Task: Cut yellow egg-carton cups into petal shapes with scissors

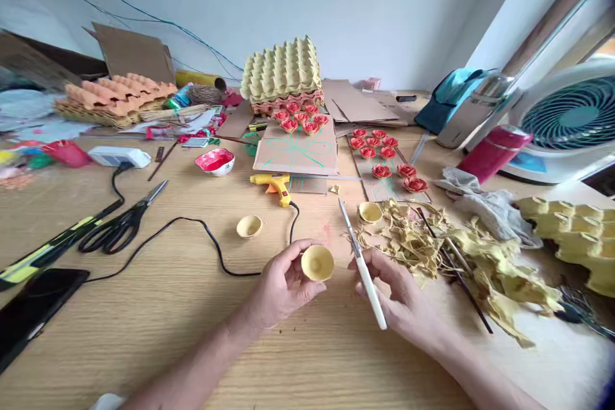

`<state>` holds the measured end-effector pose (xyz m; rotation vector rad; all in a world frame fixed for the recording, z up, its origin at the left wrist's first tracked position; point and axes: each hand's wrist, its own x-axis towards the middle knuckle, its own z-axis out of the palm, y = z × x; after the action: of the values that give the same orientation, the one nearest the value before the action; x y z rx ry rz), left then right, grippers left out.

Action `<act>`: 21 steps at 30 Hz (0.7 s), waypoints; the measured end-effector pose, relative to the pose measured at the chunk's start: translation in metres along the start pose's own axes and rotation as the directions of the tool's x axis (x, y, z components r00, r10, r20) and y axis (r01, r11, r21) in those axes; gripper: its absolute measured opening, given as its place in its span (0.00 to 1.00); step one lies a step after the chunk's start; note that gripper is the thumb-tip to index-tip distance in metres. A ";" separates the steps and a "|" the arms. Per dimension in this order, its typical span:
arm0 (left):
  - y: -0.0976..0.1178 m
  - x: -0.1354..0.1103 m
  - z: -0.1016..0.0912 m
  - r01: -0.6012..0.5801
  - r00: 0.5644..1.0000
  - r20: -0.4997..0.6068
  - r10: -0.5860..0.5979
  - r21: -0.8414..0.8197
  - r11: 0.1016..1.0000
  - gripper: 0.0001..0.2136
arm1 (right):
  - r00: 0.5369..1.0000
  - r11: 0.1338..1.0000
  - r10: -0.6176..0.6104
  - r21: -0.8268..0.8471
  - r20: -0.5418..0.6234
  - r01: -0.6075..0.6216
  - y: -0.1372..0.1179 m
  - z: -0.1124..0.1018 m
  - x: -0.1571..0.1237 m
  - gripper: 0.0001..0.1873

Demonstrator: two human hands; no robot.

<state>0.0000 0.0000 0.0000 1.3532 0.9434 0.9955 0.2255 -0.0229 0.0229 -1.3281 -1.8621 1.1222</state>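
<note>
My left hand (283,285) grips a small round yellow egg-carton cup (318,263), its hollow turned up toward me. In my right hand (394,288) is a white-handled craft knife (369,285), its blade pointing away and slightly left, apart from the cup. A second carton cup (249,226) sits on the table beyond my left hand. Another cup (369,212) stands past the knife, beside a heap of torn carton scraps (413,237). A yellow glue gun (273,187) lies in front of my hands, its black cord running left.
Red paper flowers (381,171) rest on cardboard pieces (298,150) farther back. Black scissors (120,221) and a phone (41,307) lie at left. A bowl of red paint (215,161) and stacked egg trays (283,70) are behind; a fan (576,115) stands right.
</note>
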 end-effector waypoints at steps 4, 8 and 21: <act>0.004 0.001 -0.001 -0.029 0.999 -0.017 0.029 0.024 0.999 0.24 | 0.999 0.993 -0.044 -0.105 0.018 0.046 0.008 -0.003 0.002 0.09; 0.000 0.000 -0.004 -0.096 0.995 -0.028 0.099 0.085 0.992 0.23 | 0.998 0.962 -0.045 -0.267 0.049 0.056 0.009 -0.010 0.003 0.09; 0.004 -0.001 -0.008 -0.087 0.996 -0.030 0.088 0.039 0.995 0.21 | 0.987 0.849 -0.124 -0.504 0.107 0.161 0.009 -0.017 0.005 0.09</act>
<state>-0.0078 0.0011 0.0034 1.4234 0.9375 1.0733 0.2417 -0.0121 0.0227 -1.4025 -2.3779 0.6166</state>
